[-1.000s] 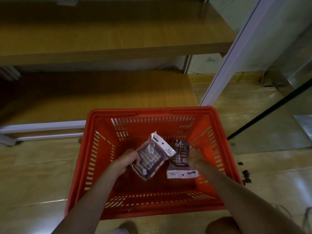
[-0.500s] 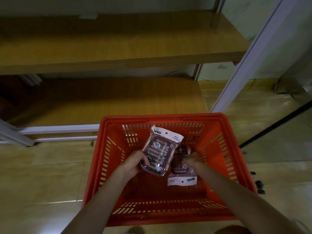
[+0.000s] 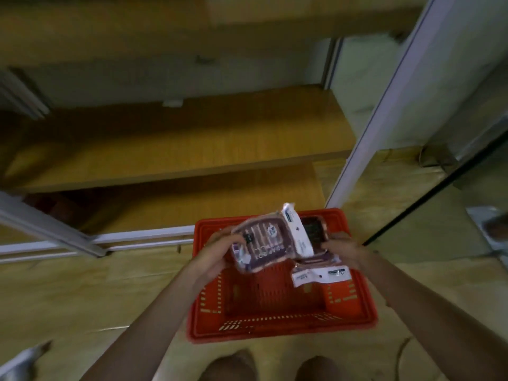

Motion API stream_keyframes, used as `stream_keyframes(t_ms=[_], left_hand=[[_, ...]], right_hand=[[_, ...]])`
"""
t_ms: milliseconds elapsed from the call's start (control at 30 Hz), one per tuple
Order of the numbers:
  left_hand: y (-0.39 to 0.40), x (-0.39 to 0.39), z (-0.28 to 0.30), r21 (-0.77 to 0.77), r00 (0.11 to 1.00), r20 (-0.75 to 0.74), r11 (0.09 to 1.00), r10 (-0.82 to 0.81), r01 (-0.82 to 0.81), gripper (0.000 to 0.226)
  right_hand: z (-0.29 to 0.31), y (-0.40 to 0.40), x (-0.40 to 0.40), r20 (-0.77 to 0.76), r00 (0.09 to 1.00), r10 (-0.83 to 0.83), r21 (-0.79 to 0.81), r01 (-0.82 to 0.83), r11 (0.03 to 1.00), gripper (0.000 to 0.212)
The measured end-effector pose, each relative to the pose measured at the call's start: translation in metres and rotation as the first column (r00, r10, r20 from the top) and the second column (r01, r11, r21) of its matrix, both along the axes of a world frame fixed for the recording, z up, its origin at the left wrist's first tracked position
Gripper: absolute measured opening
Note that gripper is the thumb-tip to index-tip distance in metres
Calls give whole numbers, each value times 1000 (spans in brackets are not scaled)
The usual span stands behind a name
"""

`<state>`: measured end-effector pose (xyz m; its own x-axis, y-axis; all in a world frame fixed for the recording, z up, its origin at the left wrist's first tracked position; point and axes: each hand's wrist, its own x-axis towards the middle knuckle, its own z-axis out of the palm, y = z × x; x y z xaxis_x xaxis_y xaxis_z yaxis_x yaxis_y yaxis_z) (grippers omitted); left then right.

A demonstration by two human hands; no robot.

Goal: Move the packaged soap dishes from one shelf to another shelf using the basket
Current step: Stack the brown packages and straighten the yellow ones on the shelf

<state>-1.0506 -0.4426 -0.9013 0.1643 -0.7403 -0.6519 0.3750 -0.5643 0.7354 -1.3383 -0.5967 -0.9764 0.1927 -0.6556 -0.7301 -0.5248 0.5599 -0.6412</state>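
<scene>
A red plastic basket [image 3: 280,329] stands on the floor in front of my feet, its inside bare. Above it my left hand [image 3: 217,254] grips one packaged soap dish [image 3: 264,243], a purple-brown pack with a white header card. My right hand [image 3: 346,251] holds a second packaged soap dish [image 3: 316,232], dark with a white label hanging below it. The two packs touch each other between my hands, raised above the basket's far rim. The picture is blurred by motion.
Wooden shelves run across the view: a middle shelf [image 3: 192,149], a lower one [image 3: 206,204] near the floor and an upper one [image 3: 165,26]. A white upright post [image 3: 384,105] stands right of the shelves. Glass panels with a dark frame [image 3: 439,188] lie further right.
Both hands have lifted the two packs out of the basket and up above its rim. The view has risen and tilted up, showing more shelves and a smaller basket.
</scene>
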Motion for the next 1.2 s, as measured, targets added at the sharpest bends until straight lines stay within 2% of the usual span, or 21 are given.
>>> stream_keyframes(t_ms=[67, 100, 167, 200, 333, 367, 500, 633, 733, 800, 900, 1000, 1067, 1200], left_hand=[[7, 1, 59, 17, 997, -11, 997, 71, -71, 59], [11, 1, 88, 17, 994, -16, 994, 104, -103, 60], [19, -3, 154, 12, 989, -56, 990, 138, -138, 38], [23, -5, 182, 15, 986, -78, 989, 146, -145, 34], [32, -1, 291, 94, 967, -160, 978, 198, -185, 80], [35, 0, 321, 111, 969, -164, 980, 185, -168, 83], [45, -9, 432, 131, 988, -131, 989, 87, -70, 62], [48, -5, 516, 114, 994, -94, 993, 52, -41, 64], [50, -4, 573, 69, 996, -18, 994, 83, -81, 45], [48, 0, 610, 35, 990, -20, 990, 140, -139, 35], [44, 5, 668, -34, 982, -6, 981, 190, -190, 33], [42, 11, 724, -155, 973, 15, 962, 232, -227, 26], [40, 17, 758, -229, 970, 21, 946, 243, -232, 32], [33, 31, 814, -387, 958, 105, 898, 266, -207, 34]], right_hand=[[62, 9, -4, 30, 997, 77, 71, -79, 994, 23], [93, 13, -5, 56, 992, 117, 110, -122, 986, 28], [163, 22, -4, 130, 981, 145, 160, -165, 973, 29], [193, 25, -3, 162, 978, 133, 167, -160, 973, 32], [308, 36, 0, 266, 956, 123, 162, -170, 972, 50], [334, 39, 1, 274, 955, 112, 162, -160, 974, 54], [439, 52, 5, 270, 957, 107, 128, -146, 981, 69], [536, 58, 4, 348, 932, 99, 92, -140, 986, 83], [614, 60, 5, 389, 905, 173, 23, -197, 980, 75], [662, 60, 6, 396, 897, 198, -39, -199, 979, 79], [733, 59, 14, 391, 891, 231, -137, -192, 972, 74], [793, 58, 24, 464, 846, 262, -186, -196, 963, 65], [829, 54, 30, 520, 817, 250, -198, -169, 965, 63], [885, 40, 48, 525, 804, 280, -313, -124, 942, 76]])
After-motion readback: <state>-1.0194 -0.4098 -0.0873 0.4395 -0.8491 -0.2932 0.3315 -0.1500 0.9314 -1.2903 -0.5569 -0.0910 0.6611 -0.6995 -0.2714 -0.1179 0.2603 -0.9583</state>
